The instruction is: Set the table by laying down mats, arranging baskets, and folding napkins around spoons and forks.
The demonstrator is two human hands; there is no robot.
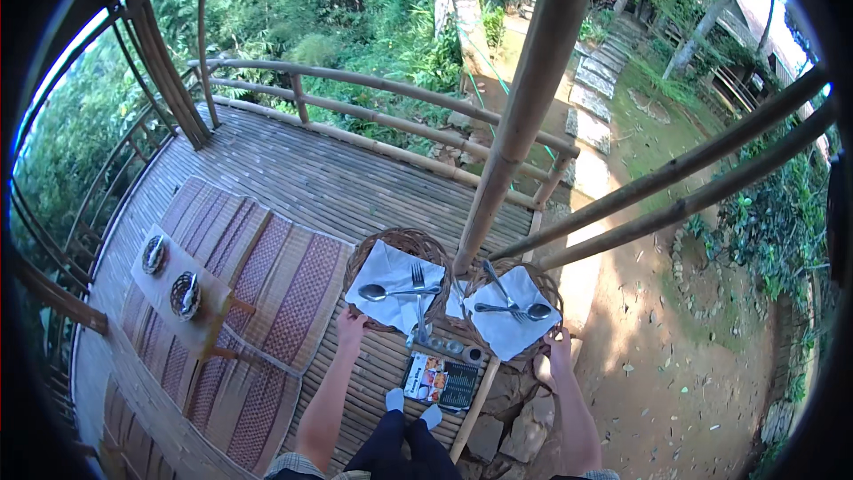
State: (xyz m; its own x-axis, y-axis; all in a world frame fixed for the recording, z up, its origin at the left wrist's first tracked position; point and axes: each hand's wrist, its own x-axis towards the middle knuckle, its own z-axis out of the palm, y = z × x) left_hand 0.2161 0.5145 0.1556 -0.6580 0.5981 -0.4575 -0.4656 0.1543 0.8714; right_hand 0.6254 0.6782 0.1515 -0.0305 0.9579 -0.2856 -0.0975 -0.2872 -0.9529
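My left hand grips the lower left rim of a woven wicker tray. On that tray's white paper napkin lie a spoon and a fork, crossed. My right hand holds the right rim of a second wicker tray, which has a white napkin with another spoon and fork crossed on it. Below and between the trays are small containers and a dark booklet with colourful pictures, near my socked feet.
A low table with two small baskets stands on striped woven mats at the left of the bamboo deck. A bamboo post rises beyond the trays; railings edge the deck. A dirt path and stone steps lie lower at right.
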